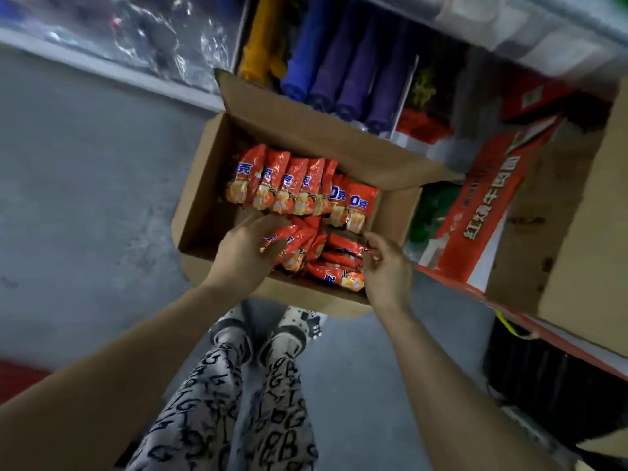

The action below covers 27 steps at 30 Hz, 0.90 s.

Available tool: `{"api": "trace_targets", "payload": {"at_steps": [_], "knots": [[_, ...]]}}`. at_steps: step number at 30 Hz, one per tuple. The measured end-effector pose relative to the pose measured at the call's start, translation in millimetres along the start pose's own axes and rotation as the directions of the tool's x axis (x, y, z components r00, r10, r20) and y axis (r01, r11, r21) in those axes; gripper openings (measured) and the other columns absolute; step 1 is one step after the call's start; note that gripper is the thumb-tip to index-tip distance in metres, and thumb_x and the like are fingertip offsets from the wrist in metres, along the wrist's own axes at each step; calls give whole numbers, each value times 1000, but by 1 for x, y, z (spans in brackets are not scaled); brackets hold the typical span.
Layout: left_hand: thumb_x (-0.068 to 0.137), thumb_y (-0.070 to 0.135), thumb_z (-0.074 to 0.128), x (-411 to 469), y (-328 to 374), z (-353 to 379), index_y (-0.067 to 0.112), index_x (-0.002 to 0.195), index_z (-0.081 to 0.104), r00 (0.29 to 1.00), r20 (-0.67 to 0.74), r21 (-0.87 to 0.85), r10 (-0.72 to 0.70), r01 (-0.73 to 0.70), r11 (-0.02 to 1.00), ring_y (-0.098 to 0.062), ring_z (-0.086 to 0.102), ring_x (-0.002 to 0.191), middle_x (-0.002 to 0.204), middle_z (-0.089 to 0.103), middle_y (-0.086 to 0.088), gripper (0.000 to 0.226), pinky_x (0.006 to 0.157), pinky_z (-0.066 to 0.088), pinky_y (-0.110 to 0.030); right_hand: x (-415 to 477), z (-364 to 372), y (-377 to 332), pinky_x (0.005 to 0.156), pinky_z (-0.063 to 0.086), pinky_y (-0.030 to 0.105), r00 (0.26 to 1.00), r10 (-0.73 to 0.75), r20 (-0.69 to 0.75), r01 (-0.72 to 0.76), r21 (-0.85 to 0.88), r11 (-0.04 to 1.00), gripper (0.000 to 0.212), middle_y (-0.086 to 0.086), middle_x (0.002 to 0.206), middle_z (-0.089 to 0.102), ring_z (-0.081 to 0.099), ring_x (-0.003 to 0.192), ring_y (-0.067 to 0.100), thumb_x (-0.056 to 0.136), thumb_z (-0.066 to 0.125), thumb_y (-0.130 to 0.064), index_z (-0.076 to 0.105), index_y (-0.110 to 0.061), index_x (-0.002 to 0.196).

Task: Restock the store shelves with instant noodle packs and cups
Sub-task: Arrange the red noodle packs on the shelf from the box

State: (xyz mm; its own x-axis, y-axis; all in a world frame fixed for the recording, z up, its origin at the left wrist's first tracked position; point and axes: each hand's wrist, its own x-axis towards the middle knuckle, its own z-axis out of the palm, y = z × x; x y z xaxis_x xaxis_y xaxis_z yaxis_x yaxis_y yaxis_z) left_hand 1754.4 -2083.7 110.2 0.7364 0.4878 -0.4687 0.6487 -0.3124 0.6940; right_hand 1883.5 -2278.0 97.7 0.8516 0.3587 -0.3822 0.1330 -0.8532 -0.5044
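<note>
An open cardboard box [195,202] sits on the grey floor [85,198], with noodle packs [299,185] standing in a row along its far side. In the near row, the left hand [243,254] curls round a leaning pack [292,244] — the right hand [387,266] pinches the edge of a flat pack [343,248] (orange, like the rest).

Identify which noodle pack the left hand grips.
The pack at the near pile's left end: the left hand curls round it. The far row stands untouched, and the right hand pinches a second pack further right.
</note>
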Motion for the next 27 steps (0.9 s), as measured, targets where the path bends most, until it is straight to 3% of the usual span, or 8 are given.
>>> {"api": "trace_targets", "payload": {"at_steps": [3, 7, 14, 24, 27], "knots": [[90, 18, 66, 16, -29, 33, 23, 118, 68, 999, 27, 12, -31, 31, 999, -23, 65, 98, 112, 67, -3, 28, 84, 54, -41, 21, 30, 31, 84, 39, 18, 997, 59, 49, -55, -80, 995, 42, 2, 127, 66, 63, 112, 20, 91, 63, -2, 64, -20, 129], [92, 18, 65, 36, -59, 70, 20, 123, 66, 997, 70, 21, -39, 37, 999, -23, 64, 104, 118, 66, -4, 31, 88, 54, -42, 51, 69, 70, 94, 48, 31, 993, 66, 96, -50, -163, 985, 47, 4, 127, 66, 63, 114, 25, 90, 62, 0, 62, -22, 132], [94, 21, 62, 64, -92, 120, 21, 127, 63, 994, 94, 36, -49, 46, 998, -24, 63, 109, 124, 64, -5, 34, 91, 53, -45, 88, 117, 117, 101, 49, 41, 968, 78, 240, 13, -354, 935, 50, 5, 132, 63, 61, 118, 26, 93, 60, -3, 54, -23, 139], [93, 19, 62, 74, -111, 140, 22, 125, 63, 989, 127, 48, -75, 70, 996, -22, 62, 107, 120, 65, -5, 32, 88, 54, -45, 111, 125, 134, 95, 50, 42, 946, 93, 312, 56, -437, 898, 45, 8, 125, 67, 61, 113, 31, 95, 63, -20, 53, -25, 139], [92, 20, 63, 72, -106, 136, 24, 126, 63, 987, 138, 54, -84, 77, 996, -21, 63, 108, 122, 64, -4, 34, 89, 54, -44, 112, 113, 129, 93, 49, 41, 958, 107, 266, 16, -423, 906, 43, 8, 128, 64, 60, 114, 32, 96, 62, -22, 52, -21, 137]]}}
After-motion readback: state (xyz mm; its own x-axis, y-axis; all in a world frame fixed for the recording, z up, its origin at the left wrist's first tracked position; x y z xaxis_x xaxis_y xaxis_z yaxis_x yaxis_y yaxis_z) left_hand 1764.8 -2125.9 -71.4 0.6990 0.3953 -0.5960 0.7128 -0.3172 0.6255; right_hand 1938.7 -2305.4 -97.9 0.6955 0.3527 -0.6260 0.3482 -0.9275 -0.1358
